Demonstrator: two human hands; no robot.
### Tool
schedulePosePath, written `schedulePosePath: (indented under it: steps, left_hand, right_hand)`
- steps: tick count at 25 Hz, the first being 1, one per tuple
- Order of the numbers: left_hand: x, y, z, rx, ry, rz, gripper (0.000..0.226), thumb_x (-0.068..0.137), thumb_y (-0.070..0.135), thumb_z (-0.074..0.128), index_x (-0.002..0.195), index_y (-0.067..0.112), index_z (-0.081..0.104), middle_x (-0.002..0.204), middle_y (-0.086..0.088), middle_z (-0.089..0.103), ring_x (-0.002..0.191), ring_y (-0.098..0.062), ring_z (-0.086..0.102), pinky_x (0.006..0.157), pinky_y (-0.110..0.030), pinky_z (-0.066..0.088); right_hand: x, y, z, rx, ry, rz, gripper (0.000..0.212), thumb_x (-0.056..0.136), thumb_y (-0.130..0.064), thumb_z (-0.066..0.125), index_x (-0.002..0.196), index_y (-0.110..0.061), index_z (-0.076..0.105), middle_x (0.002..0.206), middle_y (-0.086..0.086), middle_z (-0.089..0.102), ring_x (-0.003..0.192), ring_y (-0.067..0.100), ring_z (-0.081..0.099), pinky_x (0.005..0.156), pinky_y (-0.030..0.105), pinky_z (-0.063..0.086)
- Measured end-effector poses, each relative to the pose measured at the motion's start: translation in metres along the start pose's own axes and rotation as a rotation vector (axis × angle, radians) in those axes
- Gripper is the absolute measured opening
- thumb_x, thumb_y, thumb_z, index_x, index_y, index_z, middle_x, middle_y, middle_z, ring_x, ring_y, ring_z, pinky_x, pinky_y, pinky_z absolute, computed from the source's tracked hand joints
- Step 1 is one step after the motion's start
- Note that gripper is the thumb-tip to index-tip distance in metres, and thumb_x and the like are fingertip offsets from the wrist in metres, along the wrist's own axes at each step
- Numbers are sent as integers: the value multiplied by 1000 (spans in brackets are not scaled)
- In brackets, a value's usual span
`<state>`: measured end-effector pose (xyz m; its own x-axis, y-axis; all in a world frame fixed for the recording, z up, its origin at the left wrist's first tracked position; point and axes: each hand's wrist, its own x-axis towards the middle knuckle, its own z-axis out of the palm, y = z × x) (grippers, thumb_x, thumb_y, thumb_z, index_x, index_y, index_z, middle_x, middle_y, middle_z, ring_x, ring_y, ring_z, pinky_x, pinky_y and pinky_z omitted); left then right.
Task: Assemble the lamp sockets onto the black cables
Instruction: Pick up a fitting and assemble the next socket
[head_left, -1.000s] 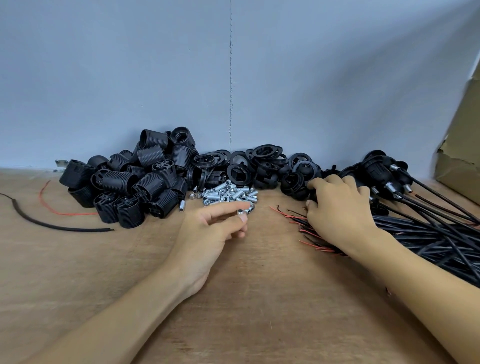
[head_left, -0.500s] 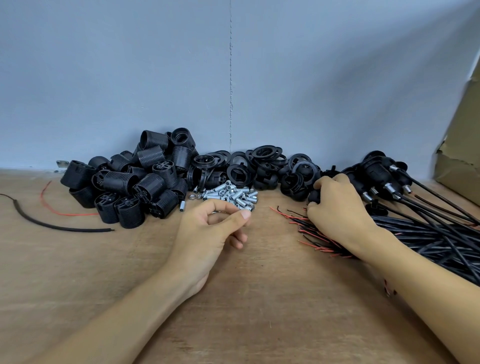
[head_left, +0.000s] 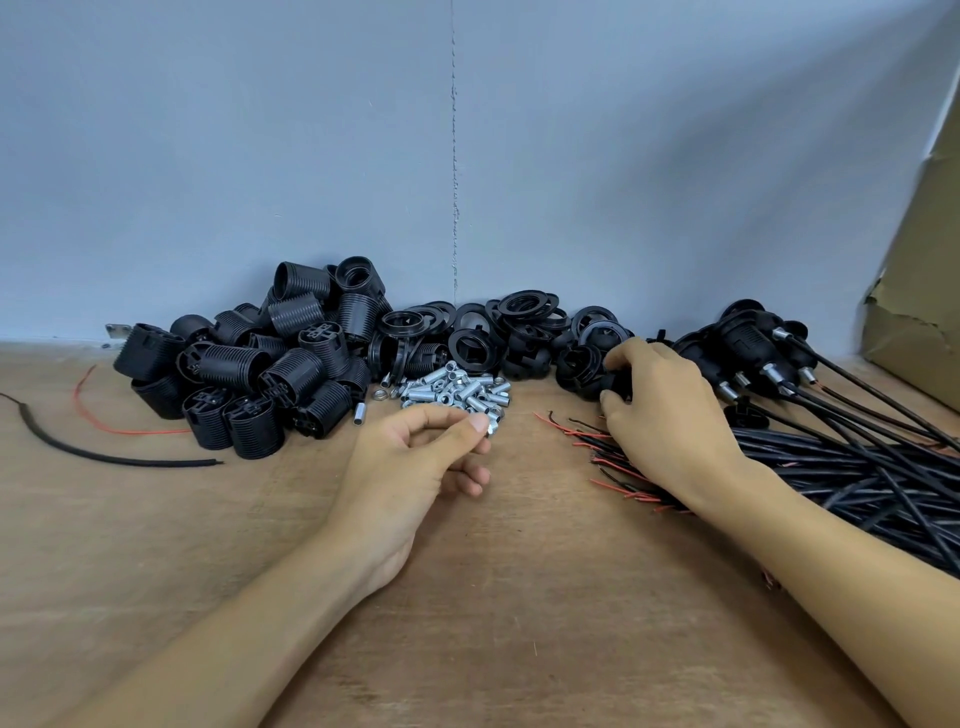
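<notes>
**Both hands at the parts piles, one piece in each**

The left hand (head_left: 415, 462) lies low over the table (head_left: 519, 597) with its fingers (head_left: 447, 418) curled in, thumb and forefinger pinching a small metal tube (head_left: 490, 430) at the near edge of the heap of metal tubes (head_left: 457, 389). The right hand (head_left: 670, 421) reaches to the right end of the pile of black rings and caps (head_left: 519, 322); its fingers are bent round a black socket part (head_left: 618, 383), most of which the hand hides.

The ribbed socket bodies (head_left: 249, 374) are heaped at the left against the wall (head_left: 467, 156). The black cables (head_left: 857, 483) lie bundled under the right forearm, their red and black wire ends fanned out on the table just beside the right wrist. Behind them lie sockets already on cables (head_left: 748, 348). A loose black cable (head_left: 104, 457) and a red wire (head_left: 104, 423) lie far left; cardboard (head_left: 924, 312) stands at the right edge.
</notes>
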<state>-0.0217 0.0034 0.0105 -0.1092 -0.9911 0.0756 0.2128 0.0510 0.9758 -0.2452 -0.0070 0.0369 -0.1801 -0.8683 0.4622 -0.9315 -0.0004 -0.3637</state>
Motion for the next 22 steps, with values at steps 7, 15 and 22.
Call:
schedulePosePath:
  steps: [7, 15, 22]
  left_hand:
    - [2, -3, -1, -27, 50, -15, 13, 88, -7, 69, 96, 1, 75, 83, -15, 76, 77, -26, 76, 67, -24, 60]
    - [2, -6, 0, 1, 68, 84, 9, 94, 3, 67, 93, 6, 76, 77, -8, 75, 62, -18, 68, 57, -24, 56]
    - [0, -6, 1, 55, 70, 120, 9, 93, 4, 69, 87, 6, 75, 74, -9, 74, 58, -18, 67, 55, -24, 55]
  right_hand:
    - [-8, -20, 1, 469, 5, -137, 32, 90, -22, 72, 120, -26, 61, 112, -20, 62, 102, 3, 63, 85, 13, 45]
    - [-13, -27, 3, 1045, -535, 26, 34, 80, -11, 82, 112, -20, 73, 92, 0, 77, 94, 15, 74, 91, 30, 57]
    - [-16, -30, 0, 1043, -578, -34, 39, 82, -6, 80, 115, -23, 73, 105, 5, 77, 103, 15, 72, 92, 22, 55]
